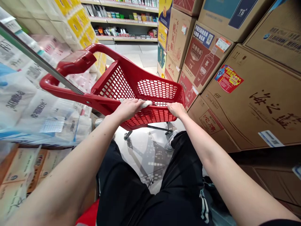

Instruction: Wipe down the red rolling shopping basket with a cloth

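Observation:
A red plastic shopping cart (128, 70) with lattice sides stands side-on in front of me, its handle toward the left. My left hand (130, 107) lies over the near rim of the basket with a whitish cloth (147, 104) under its fingers; the cloth sticks out on both sides of the hand. Farther right, my right hand (176, 109) grips the same rim near the basket's corner, its fingertips hidden behind the edge. A grey metal pole (42, 59) slants across the cart's handle end.
Stacked cardboard cartons (256, 103) wall the right side. Packs in white wrapping (44, 106) fill the left, with orange-and-cream packets (21, 166) below. Shelves of small goods (124, 20) stand beyond the cart. My knees and shoes flank the tiled floor (138, 157) under it.

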Motion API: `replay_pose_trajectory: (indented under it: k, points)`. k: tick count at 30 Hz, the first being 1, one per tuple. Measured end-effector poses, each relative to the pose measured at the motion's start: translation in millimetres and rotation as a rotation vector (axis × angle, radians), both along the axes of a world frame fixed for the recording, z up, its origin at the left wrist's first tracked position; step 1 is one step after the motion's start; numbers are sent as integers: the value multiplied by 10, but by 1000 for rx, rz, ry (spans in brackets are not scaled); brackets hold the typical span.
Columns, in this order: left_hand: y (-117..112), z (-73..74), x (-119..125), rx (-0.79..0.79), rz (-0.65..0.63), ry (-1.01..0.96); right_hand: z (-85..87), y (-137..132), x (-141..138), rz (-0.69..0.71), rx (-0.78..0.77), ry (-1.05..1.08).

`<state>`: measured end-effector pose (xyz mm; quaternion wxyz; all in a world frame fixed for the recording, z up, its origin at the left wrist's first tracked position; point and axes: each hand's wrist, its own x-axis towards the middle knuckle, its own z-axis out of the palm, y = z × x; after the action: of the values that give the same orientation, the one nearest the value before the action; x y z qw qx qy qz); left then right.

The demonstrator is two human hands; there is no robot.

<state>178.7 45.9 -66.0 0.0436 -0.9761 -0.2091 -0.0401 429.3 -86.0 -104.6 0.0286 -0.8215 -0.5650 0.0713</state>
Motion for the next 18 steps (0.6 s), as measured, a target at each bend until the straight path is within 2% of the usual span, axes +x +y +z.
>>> replay_pose_trajectory:
  k: [7,12,15,18]
  points:
    - [138,35,-10,-51,-7,4,-45,93,17,-20,16,4]
    - [216,29,-27,-66,-52,-21,-41,151,60,31,27,-20]
    - [327,87,-237,-30,-52,-20,-33,188,60,64,21,-36]
    - [472,177,-591,68,6,-24,-23,224,36,56,1,-55]
